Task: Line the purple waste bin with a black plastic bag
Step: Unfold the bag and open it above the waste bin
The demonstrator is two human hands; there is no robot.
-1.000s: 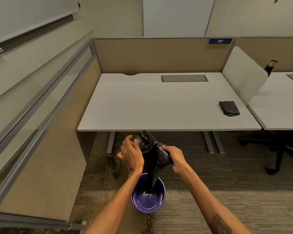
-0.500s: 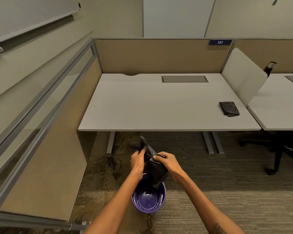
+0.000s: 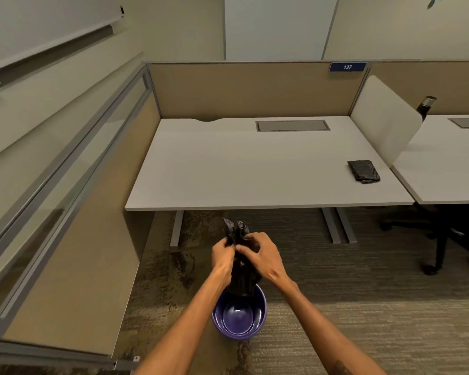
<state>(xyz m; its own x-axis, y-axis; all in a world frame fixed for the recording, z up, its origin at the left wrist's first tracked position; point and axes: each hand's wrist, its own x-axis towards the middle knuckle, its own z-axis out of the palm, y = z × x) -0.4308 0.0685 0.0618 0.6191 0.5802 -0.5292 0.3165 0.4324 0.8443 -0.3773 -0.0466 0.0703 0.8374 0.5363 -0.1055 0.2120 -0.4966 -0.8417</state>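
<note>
A round purple waste bin (image 3: 238,324) stands on the carpet below my arms, its inside bare and shiny. Above its far rim I hold a crumpled black plastic bag (image 3: 241,277) that hangs bunched, its lower end near the bin's rim. My left hand (image 3: 222,257) pinches the bag's top on the left. My right hand (image 3: 261,257) grips it on the right, fingertips almost touching the left hand. A tuft of the bag sticks up above both hands.
A white desk (image 3: 255,169) stands ahead with a folded black bag (image 3: 363,171) near its right edge. Desk legs (image 3: 176,228) stand close behind the bin. A partition wall (image 3: 65,212) runs along the left. An office chair base (image 3: 444,239) sits at the right.
My hands have come together at the bag's top. The bag has bunched up and lifted, so its tail no longer reaches down into the bin.
</note>
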